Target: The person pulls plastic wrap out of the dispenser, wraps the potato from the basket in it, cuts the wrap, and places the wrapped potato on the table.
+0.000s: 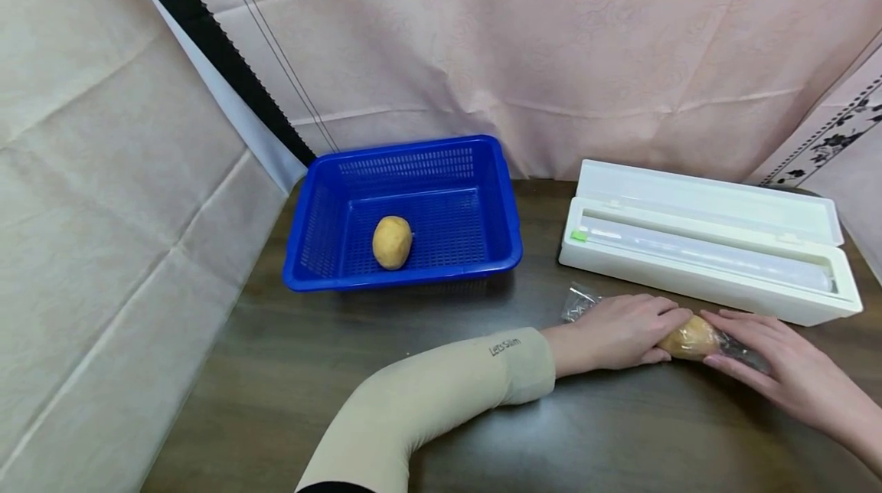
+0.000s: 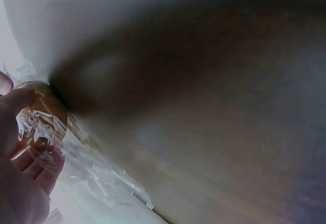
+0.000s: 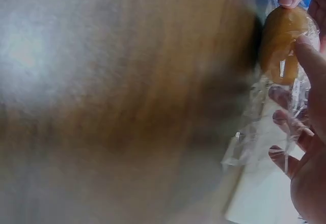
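Observation:
A yellow-brown potato (image 1: 691, 337) wrapped in clear plastic wrap lies on the dark table, with loose film trailing out at both ends. My left hand (image 1: 623, 331) grips its left end, thumb on the near side and fingers over the far side. From the right, my right hand (image 1: 779, 363) holds the other end between thumb and fingers. In the right wrist view, the right thumb presses on the potato (image 3: 279, 46), and the fingers show behind the crinkled film (image 3: 249, 137). The left wrist view has film (image 2: 107, 178) hanging off the potato beside the left fingers.
Behind the hands stands a white wrap dispenser (image 1: 703, 298), lid raised, with a roll of plastic film (image 1: 703, 254) inside. A blue plastic basket (image 1: 403, 282) at the back left holds one unwrapped potato (image 1: 392, 243). Pale cloth (image 1: 551, 57) hangs along the table's back edge.

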Tool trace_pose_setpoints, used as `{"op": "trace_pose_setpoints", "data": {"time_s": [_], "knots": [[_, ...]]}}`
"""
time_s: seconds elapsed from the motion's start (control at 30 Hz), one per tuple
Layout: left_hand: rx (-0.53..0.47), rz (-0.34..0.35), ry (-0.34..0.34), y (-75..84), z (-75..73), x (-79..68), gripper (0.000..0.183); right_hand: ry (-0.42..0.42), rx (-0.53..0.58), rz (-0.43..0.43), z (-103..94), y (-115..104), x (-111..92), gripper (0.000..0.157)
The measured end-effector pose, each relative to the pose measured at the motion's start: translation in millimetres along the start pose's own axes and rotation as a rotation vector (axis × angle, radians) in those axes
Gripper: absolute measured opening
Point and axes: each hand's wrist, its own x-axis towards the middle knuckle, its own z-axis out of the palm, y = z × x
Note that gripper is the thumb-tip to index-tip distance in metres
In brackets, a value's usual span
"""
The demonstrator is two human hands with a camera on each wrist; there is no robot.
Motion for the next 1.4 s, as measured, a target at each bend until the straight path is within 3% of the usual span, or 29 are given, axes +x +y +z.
{"op": "trace_pose_setpoints", "data": {"time_s": [0.1,0.23,0.43,0.77,1.0,1.2,1.4], "knots": [[-0.007,-0.010,-0.018,-1.1,0.1,2.4,0.064,0.025,-0.026,-0.016,-8.6,-5.6,1.0,0.079],[-0.008,-0.024,-0.025,-2.1,0.7,2.4,0.064,0.050,-0.017,0.035,-16.6,-20.4,-1.1,0.081],[-0.045,-0.048,-0.025,-5.2,-1.4,-3.7,0.061,0.056,0.032,0.049,-14.3,-44.1,-4.7,0.083],[-0.132,-0.059,-0.027,-15.1,-8.3,-22.9,0.067,0.053,0.269,0.200,-12.3,-76.4,2.6,0.088],[-0.161,-0.070,-0.020,-20.0,-16.6,-32.1,0.066,0.051,0.379,0.259,-6.0,-83.5,9.5,0.084],[-0.172,-0.079,0.010,-21.2,-23.9,-39.3,0.065,0.065,0.428,0.239,3.4,-84.0,14.3,0.083],[-0.214,-0.090,0.021,-19.9,-25.6,-42.6,0.064,0.075,0.571,0.221,12.1,-86.8,17.6,0.079]]}}
